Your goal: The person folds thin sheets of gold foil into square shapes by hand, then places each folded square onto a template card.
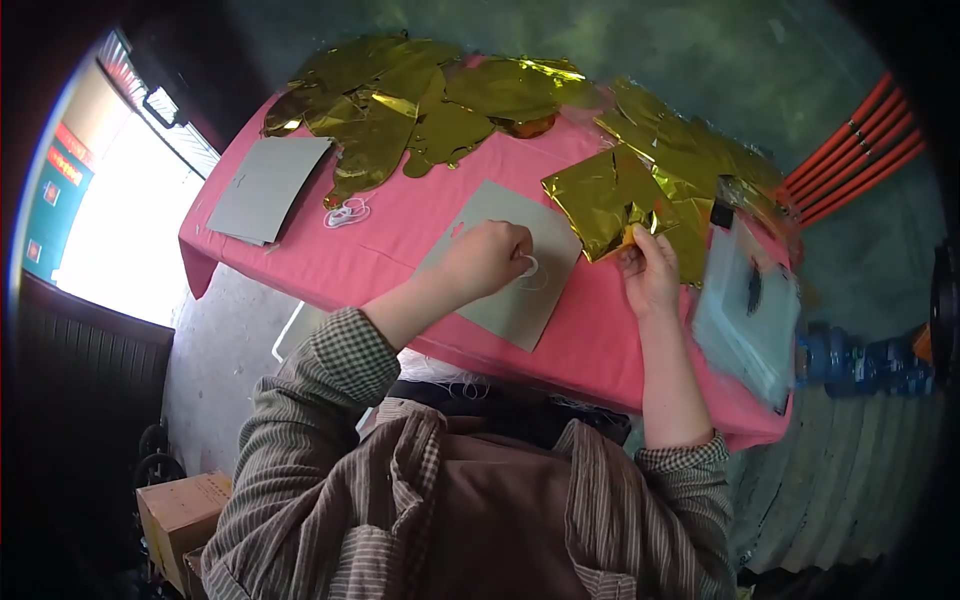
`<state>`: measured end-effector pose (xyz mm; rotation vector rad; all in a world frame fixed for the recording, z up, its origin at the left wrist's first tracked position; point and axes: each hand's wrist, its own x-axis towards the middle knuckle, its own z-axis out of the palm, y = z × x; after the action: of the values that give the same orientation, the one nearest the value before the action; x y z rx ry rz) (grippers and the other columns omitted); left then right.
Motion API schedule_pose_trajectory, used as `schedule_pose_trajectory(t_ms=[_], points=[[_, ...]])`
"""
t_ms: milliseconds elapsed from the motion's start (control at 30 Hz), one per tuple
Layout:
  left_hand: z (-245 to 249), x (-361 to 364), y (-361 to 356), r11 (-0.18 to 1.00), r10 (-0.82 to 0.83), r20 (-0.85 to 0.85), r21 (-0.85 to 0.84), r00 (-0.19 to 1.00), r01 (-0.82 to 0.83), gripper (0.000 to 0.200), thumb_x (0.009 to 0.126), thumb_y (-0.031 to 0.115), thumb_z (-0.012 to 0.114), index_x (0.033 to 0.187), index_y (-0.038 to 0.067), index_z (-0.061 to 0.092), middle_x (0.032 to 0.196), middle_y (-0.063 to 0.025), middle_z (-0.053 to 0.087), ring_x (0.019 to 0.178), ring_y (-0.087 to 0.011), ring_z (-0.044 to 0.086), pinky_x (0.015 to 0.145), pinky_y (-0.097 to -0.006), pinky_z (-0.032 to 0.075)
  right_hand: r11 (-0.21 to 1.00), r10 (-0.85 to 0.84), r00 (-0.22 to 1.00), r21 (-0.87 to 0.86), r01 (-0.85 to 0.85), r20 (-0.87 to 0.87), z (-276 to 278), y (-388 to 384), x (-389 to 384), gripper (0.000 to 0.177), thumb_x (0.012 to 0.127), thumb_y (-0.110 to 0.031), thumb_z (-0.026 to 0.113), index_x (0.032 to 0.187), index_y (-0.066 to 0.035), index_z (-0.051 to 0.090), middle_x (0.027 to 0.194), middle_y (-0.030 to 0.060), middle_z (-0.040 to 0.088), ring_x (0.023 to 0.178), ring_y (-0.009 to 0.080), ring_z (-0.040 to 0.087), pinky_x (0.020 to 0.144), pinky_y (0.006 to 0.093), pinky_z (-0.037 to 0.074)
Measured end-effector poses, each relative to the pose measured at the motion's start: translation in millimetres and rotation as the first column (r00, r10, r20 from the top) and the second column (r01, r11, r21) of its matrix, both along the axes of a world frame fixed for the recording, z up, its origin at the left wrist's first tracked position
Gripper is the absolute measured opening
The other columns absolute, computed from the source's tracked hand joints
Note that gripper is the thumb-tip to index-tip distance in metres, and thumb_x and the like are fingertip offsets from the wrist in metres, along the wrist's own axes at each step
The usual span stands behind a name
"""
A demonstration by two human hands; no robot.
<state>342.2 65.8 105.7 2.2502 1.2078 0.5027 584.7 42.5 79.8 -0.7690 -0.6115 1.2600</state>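
Note:
My left hand (488, 258) is closed, with the fingers curled in a pinch over a grey card sheet (510, 315). A thin loop of white string (531, 266) shows at its fingertips, above the card. The card lies flat on the pink cloth and has a small cutout near its upper left edge. With thumb and fingers my right hand (651, 270) pinches the lower edge of a folded gold foil balloon (595, 200), flat and shiny. That foil is just right of the card, partly in front of other gold foil (690, 180).
Flat gold foil balloons (380, 110) cover the far side of the pink-covered table (400, 235). Grey cards (268, 188) and a white string bundle (347, 213) lie left. Clear plastic bags (745, 305) sit at the right edge. A cardboard box (185, 510) stands on the floor.

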Motion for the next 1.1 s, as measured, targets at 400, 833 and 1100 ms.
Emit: schedule_pose_trajectory(t_ms=[400, 833, 1100], points=[[-4, -71, -26, 0.901, -0.003, -0.079, 0.432, 0.997, 0.037, 0.031, 0.081, 0.016, 0.061, 0.108, 0.000, 0.060, 0.109, -0.0159, 0.058, 0.102, -0.0320, 0.052, 0.090, -0.0404, 0.042, 0.901, 0.432, 0.863, -0.152, -0.405, 0.262, 13, -15, -10, 0.006, 0.085, -0.012, 0.064, 0.087, -0.007, 0.064, 0.077, 0.0006, 0.064, 0.058, 0.0050, 0.056, 0.050, 0.0179, 0.045], [10, -61, -46, 0.944, -0.145, 0.144, 0.316, 0.979, 0.093, 0.036, 0.083, 0.009, 0.055, 0.118, 0.001, 0.053, 0.115, -0.0172, 0.054, 0.107, -0.0339, 0.050, 0.093, -0.0432, 0.039, 0.713, 0.674, 0.651, -0.536, -0.452, 0.348, 24, -20, -33, 0.012, 0.083, -0.010, 0.062, 0.088, 0.001, 0.059, 0.068, 0.0080, 0.061, 0.043, 0.0103, 0.056, 0.030, 0.0192, 0.034], [-4, -36, -42, 0.848, -0.439, -0.184, 0.240, 0.879, 0.473, 0.055, 0.089, 0.030, 0.054, 0.139, 0.012, 0.038, 0.146, -0.0128, 0.030, 0.138, -0.0310, 0.022, 0.111, -0.0477, 0.019, 0.651, 0.721, 0.616, -0.612, -0.449, 0.316, 30, -22, -34, 0.013, 0.085, -0.012, 0.060, 0.089, 0.001, 0.057, 0.071, 0.0090, 0.064, 0.047, 0.0125, 0.060, 0.035, 0.0195, 0.044]])
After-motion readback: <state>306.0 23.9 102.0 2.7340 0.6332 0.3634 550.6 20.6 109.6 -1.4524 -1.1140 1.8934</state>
